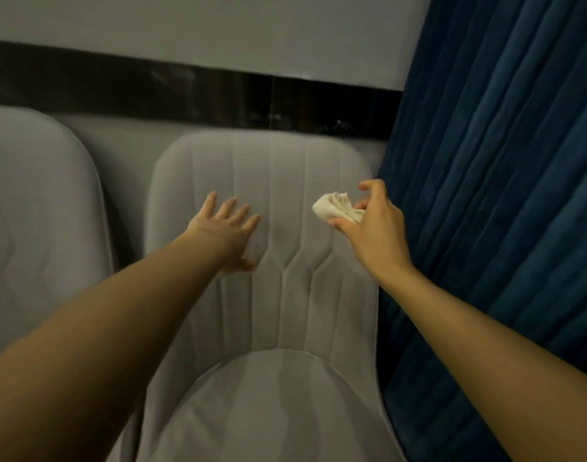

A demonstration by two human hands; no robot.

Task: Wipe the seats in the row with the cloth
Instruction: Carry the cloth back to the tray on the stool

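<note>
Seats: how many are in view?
2. The middle seat stands beside the blue curtain; the left seat is cut off by the frame edge. More may lie out of view.

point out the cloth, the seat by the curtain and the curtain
crumpled white cloth (pixel 333 208), head view, bunched middle
grey padded seat (pixel 285 175), head view, upper backrest
dark blue pleated curtain (pixel 502 161), head view, middle fold
</note>
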